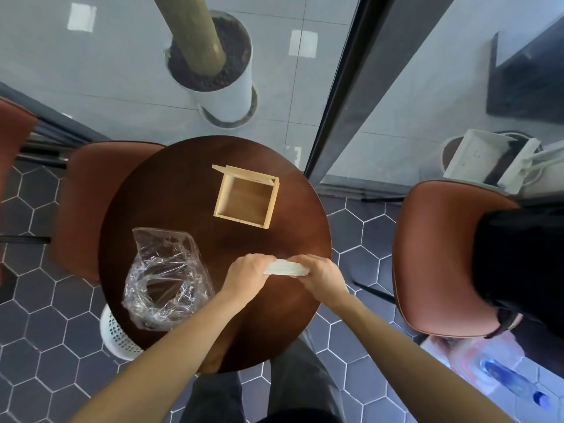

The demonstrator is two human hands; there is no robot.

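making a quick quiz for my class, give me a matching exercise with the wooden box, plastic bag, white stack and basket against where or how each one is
Things:
1. wooden box
2. plastic bag
3. white stack
4. white basket

Place or state:
a. gripped at its ends by the left hand and right hand
b. below the near-left edge of the table
c. open and empty, far side of the table
d. crumpled, left side of the table

Pairs: 1-c, 2-d, 3-a, 4-b
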